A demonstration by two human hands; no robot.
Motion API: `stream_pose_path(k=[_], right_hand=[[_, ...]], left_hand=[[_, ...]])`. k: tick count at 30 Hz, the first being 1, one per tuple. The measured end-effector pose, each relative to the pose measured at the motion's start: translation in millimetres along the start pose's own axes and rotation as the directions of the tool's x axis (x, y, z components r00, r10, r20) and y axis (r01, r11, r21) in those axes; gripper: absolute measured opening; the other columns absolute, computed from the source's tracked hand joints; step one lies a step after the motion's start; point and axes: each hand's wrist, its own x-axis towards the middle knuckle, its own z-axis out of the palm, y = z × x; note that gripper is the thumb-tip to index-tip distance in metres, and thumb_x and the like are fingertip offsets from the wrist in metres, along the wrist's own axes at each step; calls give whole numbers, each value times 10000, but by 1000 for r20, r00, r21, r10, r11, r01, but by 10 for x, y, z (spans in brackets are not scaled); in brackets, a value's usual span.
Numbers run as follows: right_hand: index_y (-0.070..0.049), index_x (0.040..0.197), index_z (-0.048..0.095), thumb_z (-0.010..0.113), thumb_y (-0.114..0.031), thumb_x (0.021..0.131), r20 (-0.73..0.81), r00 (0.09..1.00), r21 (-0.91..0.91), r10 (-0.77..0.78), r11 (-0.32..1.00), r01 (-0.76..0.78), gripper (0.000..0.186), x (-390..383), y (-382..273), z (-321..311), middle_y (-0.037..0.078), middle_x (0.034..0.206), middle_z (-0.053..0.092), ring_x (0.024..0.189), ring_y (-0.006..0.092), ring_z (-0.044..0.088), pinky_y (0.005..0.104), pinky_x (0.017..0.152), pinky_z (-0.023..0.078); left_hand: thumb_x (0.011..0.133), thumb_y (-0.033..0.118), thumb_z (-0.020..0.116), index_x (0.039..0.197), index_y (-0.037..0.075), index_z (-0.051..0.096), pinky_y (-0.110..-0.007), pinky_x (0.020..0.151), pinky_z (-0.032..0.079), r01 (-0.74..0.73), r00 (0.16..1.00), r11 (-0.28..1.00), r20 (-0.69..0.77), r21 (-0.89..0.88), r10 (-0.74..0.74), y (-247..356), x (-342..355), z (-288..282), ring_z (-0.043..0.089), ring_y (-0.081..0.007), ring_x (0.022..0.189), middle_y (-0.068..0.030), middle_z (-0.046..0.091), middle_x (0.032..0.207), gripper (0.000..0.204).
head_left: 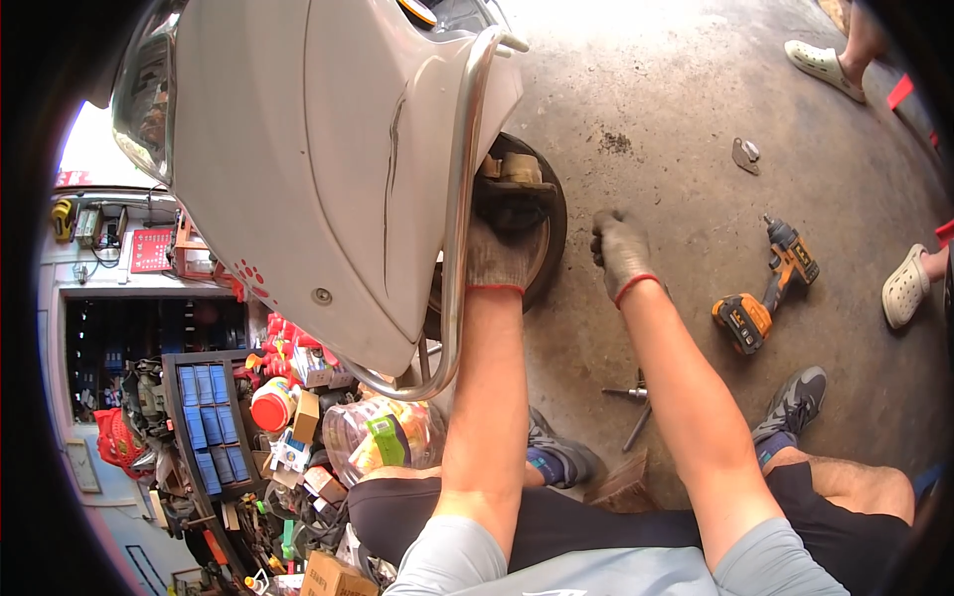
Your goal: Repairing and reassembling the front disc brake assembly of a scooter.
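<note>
A pale scooter body (288,129) with a chrome guard tube (465,199) fills the upper left. Below its panel shows a wheel (553,204) with a brake caliper-like metal part (522,171) at it. My left hand (500,256), in a dirty knit glove with a red cuff, reaches in behind the tube against the wheel; its fingers are lost in shadow. To the right of the wheel, over the floor, my right hand (623,248) wears a matching glove. Its fingers are curled closed, and whatever they may hold is hidden.
An orange and black cordless driver (765,288) lies on the concrete floor to the right. A small metal plate (745,155) lies farther off. Near my feet are a metal tool (636,427) and a clear plastic jar (383,437). Another person's light clogs (906,286) stand at right.
</note>
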Motion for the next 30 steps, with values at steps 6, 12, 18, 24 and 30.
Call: stream_pose_path(k=[6, 12, 18, 24, 30], right_hand=[[-15, 1054, 536, 592, -18, 916, 156, 946, 570, 285, 756, -322, 149, 25, 132, -303, 71, 773, 558, 593, 182, 546, 323, 496, 460], [20, 1318, 446, 514, 106, 890, 234, 972, 593, 37, 786, -173, 442, -338, -58, -271, 147, 1024, 608, 846, 263, 635, 370, 744, 583], [10, 1452, 365, 466, 128, 901, 365, 925, 449, -109, 890, -72, 573, -683, -364, -229, 185, 1166, 626, 1038, 284, 673, 345, 816, 614], [11, 1398, 453, 547, -6, 979, 367, 924, 371, -107, 928, -40, 430, -767, -431, -220, 152, 1152, 643, 1008, 250, 689, 293, 747, 605], [8, 1333, 520, 587, -32, 978, 301, 947, 438, -112, 899, -33, 363, -762, -412, -149, 114, 1081, 683, 842, 174, 702, 247, 650, 571]], left_hand=[[918, 356, 665, 1135, 116, 636, -552, 851, 544, 33, 994, 999, 102, -4, -32, -70, 58, -85, 648, -319, 945, -130, 668, 1069, 325], [932, 352, 650, 1188, 103, 612, -579, 909, 524, 26, 996, 994, 87, -102, -17, -81, -44, -40, 631, -351, 1060, -147, 658, 1177, 359], [956, 339, 613, 1250, 93, 586, -589, 927, 518, 30, 991, 990, 134, -140, -11, -93, -58, -34, 621, -371, 1101, -151, 652, 1205, 384], [970, 342, 596, 1290, 85, 569, -593, 946, 514, -13, 992, 995, 127, -97, 25, -120, -73, -13, 615, -379, 1124, -152, 653, 1206, 412], [982, 339, 571, 1308, 85, 562, -595, 971, 507, -2, 985, 991, 170, -131, 24, -144, -73, -27, 603, -381, 1153, -164, 637, 1247, 414]])
